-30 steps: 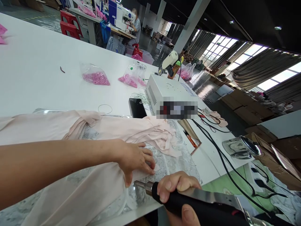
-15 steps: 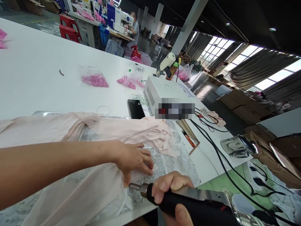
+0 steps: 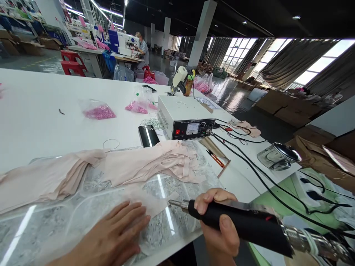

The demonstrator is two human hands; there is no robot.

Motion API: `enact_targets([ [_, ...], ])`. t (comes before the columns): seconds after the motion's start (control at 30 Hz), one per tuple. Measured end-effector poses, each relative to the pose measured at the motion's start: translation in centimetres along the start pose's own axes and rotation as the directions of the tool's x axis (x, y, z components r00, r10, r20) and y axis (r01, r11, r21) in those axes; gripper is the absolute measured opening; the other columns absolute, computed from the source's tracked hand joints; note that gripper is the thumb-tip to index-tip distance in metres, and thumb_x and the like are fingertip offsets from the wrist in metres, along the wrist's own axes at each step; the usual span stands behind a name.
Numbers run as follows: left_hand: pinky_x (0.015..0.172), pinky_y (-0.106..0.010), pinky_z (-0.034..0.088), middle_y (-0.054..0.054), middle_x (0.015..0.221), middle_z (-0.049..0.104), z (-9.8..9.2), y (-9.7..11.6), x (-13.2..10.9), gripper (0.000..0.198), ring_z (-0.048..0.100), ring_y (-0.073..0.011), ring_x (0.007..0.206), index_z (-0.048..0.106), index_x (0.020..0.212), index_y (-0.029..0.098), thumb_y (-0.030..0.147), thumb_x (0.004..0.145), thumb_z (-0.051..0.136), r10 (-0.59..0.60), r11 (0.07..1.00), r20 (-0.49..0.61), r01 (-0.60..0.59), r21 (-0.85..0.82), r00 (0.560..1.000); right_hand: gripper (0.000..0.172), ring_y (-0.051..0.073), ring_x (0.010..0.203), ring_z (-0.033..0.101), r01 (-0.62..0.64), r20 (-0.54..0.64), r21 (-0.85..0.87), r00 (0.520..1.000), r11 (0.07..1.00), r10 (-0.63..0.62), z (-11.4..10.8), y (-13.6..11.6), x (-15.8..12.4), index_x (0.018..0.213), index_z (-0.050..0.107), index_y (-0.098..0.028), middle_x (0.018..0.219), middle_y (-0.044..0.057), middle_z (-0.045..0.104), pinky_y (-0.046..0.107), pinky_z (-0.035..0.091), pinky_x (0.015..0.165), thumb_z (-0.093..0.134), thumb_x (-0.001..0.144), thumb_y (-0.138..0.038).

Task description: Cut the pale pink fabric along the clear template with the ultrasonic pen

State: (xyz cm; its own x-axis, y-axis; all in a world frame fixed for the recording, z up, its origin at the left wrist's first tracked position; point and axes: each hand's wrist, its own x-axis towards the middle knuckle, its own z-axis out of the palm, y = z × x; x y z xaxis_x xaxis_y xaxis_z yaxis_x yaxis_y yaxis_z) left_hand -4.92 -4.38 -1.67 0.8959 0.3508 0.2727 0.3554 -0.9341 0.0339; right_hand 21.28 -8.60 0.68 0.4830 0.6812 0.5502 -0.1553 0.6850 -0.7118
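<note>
My left hand (image 3: pixel 119 227) lies palm down, fingers stretched out, on a thin pale pink fabric piece (image 3: pixel 156 205). Under that fabric is a grey marbled, glossy mat (image 3: pixel 191 186). Wrapped in my right hand (image 3: pixel 219 218) is a corded black handpiece (image 3: pixel 244 229) with a slim metal tip. The tip points left, close to the fabric's right corner; whether it touches cannot be made out. Beyond my hands, stacks of pale pink fabric pieces (image 3: pixel 149 159) lie across the far part of the mat. My left wrist hides some of the near mat.
A white control box (image 3: pixel 183 111) with a dial stands behind the mat; black cables (image 3: pixel 249 170) run right. Nearby are a phone (image 3: pixel 148 136), an orange-handled tool (image 3: pixel 215 159), a lidded glass mug (image 3: pixel 277 157) and bags of pink bits (image 3: pixel 100 112). A person (image 3: pixel 142 48) sits at a sewing machine.
My left hand has moved left and nearer, now flat instead of curled near the tip. The long fabric piece under my left arm no longer lies there. The view has shifted.
</note>
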Motion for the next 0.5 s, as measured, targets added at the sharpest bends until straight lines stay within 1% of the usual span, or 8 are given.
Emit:
enact_targets([
  [0.03,0.118,-0.035,0.037,-0.002,0.144,0.060,0.5,0.3,-0.5,0.042,0.056,-0.0204,0.133,0.051,0.146,0.024,0.038,0.106,0.047,-0.013,0.998,-0.036,0.015,0.062,0.999,0.017,0.012,0.058,0.061,-0.008,0.012,0.015,1.000,1.000,0.008,-0.1,0.3,0.0,0.100,0.063,-0.022,0.084,0.000,0.058,0.030,0.055,0.055,0.059,0.088,-0.035],
  [0.07,0.119,-0.034,0.036,-0.002,0.144,0.060,0.8,0.5,-0.8,0.042,0.056,-0.0198,0.133,0.052,0.146,0.023,0.039,0.107,0.047,0.006,0.995,-0.052,0.000,0.103,0.999,0.017,0.012,0.058,0.061,-0.022,0.018,0.023,1.000,0.999,0.021,-0.2,0.5,0.0,0.100,0.063,-0.022,0.084,0.000,0.059,0.029,0.055,0.056,0.060,0.089,-0.034],
  [0.13,0.119,-0.035,0.035,-0.003,0.142,0.061,0.7,0.5,-0.7,0.041,0.055,-0.0200,0.134,0.056,0.143,0.020,0.037,0.107,0.049,0.049,0.989,-0.064,-0.039,0.143,0.997,0.017,0.013,0.059,0.062,-0.043,0.022,0.021,0.999,0.999,0.042,-0.6,0.3,-0.2,0.100,0.063,-0.022,0.084,0.001,0.060,0.029,0.055,0.056,0.060,0.089,-0.034],
  [0.2,0.119,-0.036,0.036,-0.004,0.141,0.062,-0.2,0.2,-0.1,0.038,0.054,-0.0203,0.135,0.058,0.141,0.019,0.032,0.106,0.050,0.126,0.981,-0.040,-0.119,0.152,0.991,0.017,0.014,0.060,0.063,-0.078,0.029,-0.006,0.997,0.997,0.078,-1.1,-0.6,-0.7,0.101,0.062,-0.023,0.082,0.001,0.061,0.029,0.054,0.056,0.060,0.089,-0.035],
  [0.27,0.117,-0.035,0.038,-0.002,0.141,0.062,-1.3,0.0,0.4,0.038,0.053,-0.0197,0.136,0.057,0.141,0.021,0.028,0.105,0.050,0.207,0.968,0.008,-0.206,0.146,0.978,0.017,0.014,0.060,0.062,-0.148,0.027,-0.041,0.988,0.988,0.149,-1.6,-1.9,-1.4,0.100,0.061,-0.024,0.082,0.001,0.061,0.029,0.053,0.056,0.060,0.090,-0.038],
  [0.33,0.116,-0.035,0.040,-0.001,0.142,0.061,-2.0,-0.1,0.7,0.038,0.052,-0.0192,0.137,0.057,0.142,0.023,0.030,0.105,0.050,0.270,0.952,0.054,-0.275,0.136,0.961,0.018,0.015,0.061,0.061,-0.219,0.004,-0.061,0.975,0.974,0.220,-2.0,-3.2,-2.0,0.100,0.061,-0.025,0.084,0.002,0.060,0.030,0.051,0.056,0.058,0.090,-0.040],
  [0.4,0.115,-0.034,0.041,-0.001,0.143,0.060,-2.0,0.0,0.7,0.039,0.053,-0.0194,0.136,0.057,0.142,0.022,0.033,0.105,0.049,0.267,0.952,0.032,-0.269,0.147,0.963,0.019,0.015,0.060,0.060,-0.245,-0.016,-0.058,0.970,0.968,0.244,-2.3,-4.0,-2.4,0.101,0.061,-0.027,0.085,0.002,0.058,0.031,0.050,0.055,0.056,0.090,-0.041],
  [0.5,0.109,-0.031,0.047,-0.003,0.144,0.059,-1.3,0.1,0.0,0.040,0.057,-0.0208,0.132,0.058,0.141,0.021,0.035,0.107,0.044,0.142,0.976,-0.095,-0.123,0.178,0.985,0.020,0.016,0.060,0.059,-0.246,-0.038,-0.057,0.969,0.968,0.244,-2.6,-3.8,-2.7,0.100,0.060,-0.028,0.083,0.002,0.056,0.034,0.050,0.055,0.056,0.088,-0.044],
])
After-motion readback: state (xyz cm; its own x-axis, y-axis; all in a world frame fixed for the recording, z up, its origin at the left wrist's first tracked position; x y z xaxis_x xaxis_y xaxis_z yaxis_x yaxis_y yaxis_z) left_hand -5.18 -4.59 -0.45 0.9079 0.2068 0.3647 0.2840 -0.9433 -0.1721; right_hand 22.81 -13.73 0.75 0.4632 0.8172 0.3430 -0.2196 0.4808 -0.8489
